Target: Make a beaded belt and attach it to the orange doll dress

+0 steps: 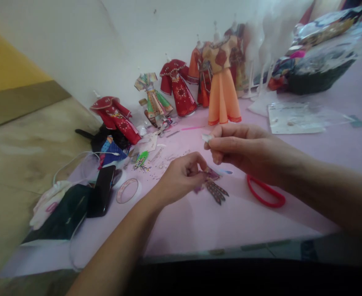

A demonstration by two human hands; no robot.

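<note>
My left hand (pixel 183 176) is closed in a pinch, low over the pink table, on a small purple fabric piece (pixel 213 174). Dark strips (pixel 217 192) dotted with light spots fan out from that piece. Above and to the right, my right hand (pixel 240 146) holds a small whitish scrap (pixel 207 138) between thumb and index finger. Whether the scrap is paper, tape or cloth cannot be made out. Just under my right wrist lies a red loop-shaped handle (pixel 265 192), partly covered by the forearm.
Small dressed mannequins stand along the wall, among them one in an orange dress (pixel 224 98) and one in a red dress (pixel 182 88). Loose beads (pixel 141 165), a tape roll (pixel 127 190) and a black phone (pixel 103 191) lie left. A dark basket (pixel 319 76) sits back right.
</note>
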